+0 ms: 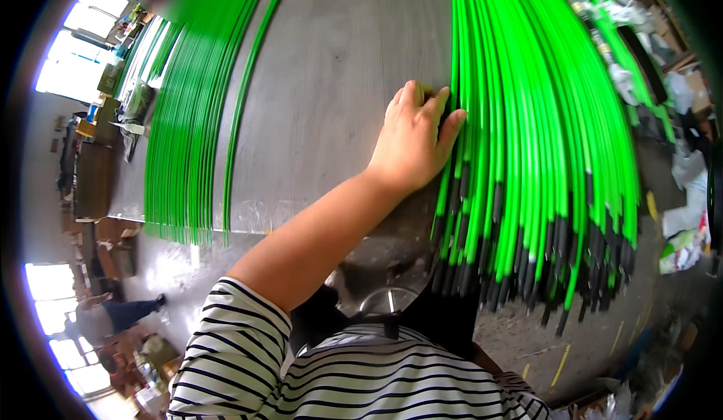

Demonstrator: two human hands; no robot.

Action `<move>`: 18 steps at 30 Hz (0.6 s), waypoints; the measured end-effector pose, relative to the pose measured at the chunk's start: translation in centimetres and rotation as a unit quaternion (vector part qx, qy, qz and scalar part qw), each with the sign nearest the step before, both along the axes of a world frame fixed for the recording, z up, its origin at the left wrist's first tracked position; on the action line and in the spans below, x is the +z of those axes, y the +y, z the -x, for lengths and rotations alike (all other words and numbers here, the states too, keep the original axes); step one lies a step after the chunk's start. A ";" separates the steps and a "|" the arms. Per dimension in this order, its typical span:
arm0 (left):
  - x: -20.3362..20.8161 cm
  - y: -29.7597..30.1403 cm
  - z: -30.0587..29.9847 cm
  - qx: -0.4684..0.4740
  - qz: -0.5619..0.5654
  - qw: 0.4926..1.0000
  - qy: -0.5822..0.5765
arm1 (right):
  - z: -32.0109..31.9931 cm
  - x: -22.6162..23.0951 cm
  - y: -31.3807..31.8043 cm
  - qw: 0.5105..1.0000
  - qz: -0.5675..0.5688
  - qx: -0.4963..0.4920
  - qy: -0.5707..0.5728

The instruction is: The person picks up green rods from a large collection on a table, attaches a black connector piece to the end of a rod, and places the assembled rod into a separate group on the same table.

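My left hand (418, 135) reaches across the grey tabletop to the left edge of a thick bundle of bright green rods (527, 134). Its back faces up and its fingers are bent. Thumb and forefinger close on the outermost green rod; the fingertips are partly hidden. Many rods in this bundle have black sleeves (561, 239) at their near ends, which hang over the table's near edge. Only the sleeve (520, 386) and a bit of my right arm show at the lower right; my right hand is out of sight.
Thinner green rods (188, 134) lie side by side on the left of the grey table (324, 66), with one rod (245, 96) slightly apart. Plastic wrapping (685, 171) is heaped at the right. Another person (113, 318) is in the left background.
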State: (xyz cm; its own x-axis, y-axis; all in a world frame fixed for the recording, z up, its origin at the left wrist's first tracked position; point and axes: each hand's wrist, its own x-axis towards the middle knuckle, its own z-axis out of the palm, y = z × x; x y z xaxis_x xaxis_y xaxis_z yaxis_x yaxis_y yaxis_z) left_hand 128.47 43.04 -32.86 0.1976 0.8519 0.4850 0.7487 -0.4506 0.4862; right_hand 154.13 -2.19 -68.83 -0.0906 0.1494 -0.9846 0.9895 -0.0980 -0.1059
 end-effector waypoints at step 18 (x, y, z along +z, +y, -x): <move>0.5 -14.4 3.7 0.011 0.041 0.998 -0.034 | 6.2 41.6 17.9 0.496 -0.795 -0.139 0.319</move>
State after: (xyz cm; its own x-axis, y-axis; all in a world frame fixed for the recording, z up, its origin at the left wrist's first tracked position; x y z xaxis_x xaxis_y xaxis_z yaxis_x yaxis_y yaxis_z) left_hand 124.78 28.61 -32.34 0.1469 0.8935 0.4244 0.7222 -0.3901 0.5712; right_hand 147.94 15.69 -27.20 -0.0664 0.7861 0.6146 0.6757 0.4886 -0.5520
